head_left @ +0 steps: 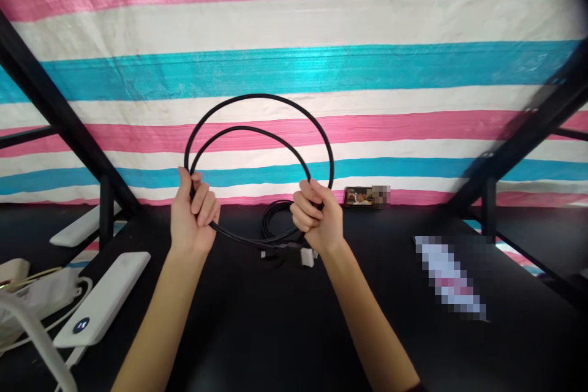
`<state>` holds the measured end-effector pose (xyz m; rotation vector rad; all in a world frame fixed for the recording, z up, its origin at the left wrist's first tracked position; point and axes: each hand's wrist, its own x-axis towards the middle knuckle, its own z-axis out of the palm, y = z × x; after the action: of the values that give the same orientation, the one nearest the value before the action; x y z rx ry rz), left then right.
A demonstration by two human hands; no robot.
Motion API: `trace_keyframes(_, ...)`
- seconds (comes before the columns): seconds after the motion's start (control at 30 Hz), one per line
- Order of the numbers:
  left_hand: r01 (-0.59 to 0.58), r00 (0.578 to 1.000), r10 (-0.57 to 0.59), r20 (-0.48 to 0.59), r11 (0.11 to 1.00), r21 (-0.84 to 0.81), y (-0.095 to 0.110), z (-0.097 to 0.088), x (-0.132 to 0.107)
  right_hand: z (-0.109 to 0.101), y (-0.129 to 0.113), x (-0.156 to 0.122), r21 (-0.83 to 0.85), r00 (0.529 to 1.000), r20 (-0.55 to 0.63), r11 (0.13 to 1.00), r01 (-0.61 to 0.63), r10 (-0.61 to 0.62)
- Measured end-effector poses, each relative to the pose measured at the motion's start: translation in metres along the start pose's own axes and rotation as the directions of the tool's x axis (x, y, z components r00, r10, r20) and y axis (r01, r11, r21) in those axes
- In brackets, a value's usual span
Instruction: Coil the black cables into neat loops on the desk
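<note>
Since you've only got the head view, go by that: the black cable [257,96] is up between both your fists, above the desk [275,331]; your left hand [195,215] has fingers curled tight on one side of it, your right hand [319,213] grips the other, so neither one's nearer; the loops arc up and away from your grips, widest left to right, with a strand sagging below; looks-wise it's smooth, plain black, two uneven rings; behind it, a dark coil [264,220] sits closer to your right; can't tell if they're connected.
</note>
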<state>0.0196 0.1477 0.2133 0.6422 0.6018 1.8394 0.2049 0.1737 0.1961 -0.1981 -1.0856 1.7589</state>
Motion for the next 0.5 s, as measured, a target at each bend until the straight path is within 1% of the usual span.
trace_keyframes(0.07,0.042,0.997,-0.042,0.062,0.999,0.01,-0.004,0.003,-0.003,-0.002,-0.006,-0.001,-0.028,0.997,-0.048,0.998,0.052,-0.053)
trace_keyframes(0.13,0.102,0.986,-0.106,0.126,0.994,0.038,-0.004,0.003,-0.004,-0.005,-0.013,-0.002,-0.046,0.993,-0.073,0.995,0.088,-0.091)
trace_keyframes(0.23,0.153,0.967,-0.167,0.191,0.985,0.085,0.001,0.002,-0.003,-0.008,-0.023,-0.005,-0.097,0.99,-0.088,0.99,0.102,-0.111)
trace_keyframes(0.3,0.127,0.968,-0.145,0.204,0.987,0.1,0.005,0.0,-0.001,-0.009,-0.03,-0.006,-0.159,0.988,-0.113,0.983,0.09,-0.108)
trace_keyframes(0.37,0.077,0.976,-0.1,0.194,0.99,0.118,0.01,-0.003,0.001,-0.011,-0.034,-0.006,-0.217,0.985,-0.141,0.974,0.068,-0.1)
trace_keyframes(0.5,0.004,0.985,-0.035,0.166,0.983,0.183,0.018,-0.008,0.003,-0.012,-0.035,-0.005,-0.267,0.983,-0.158,0.962,0.053,-0.098)
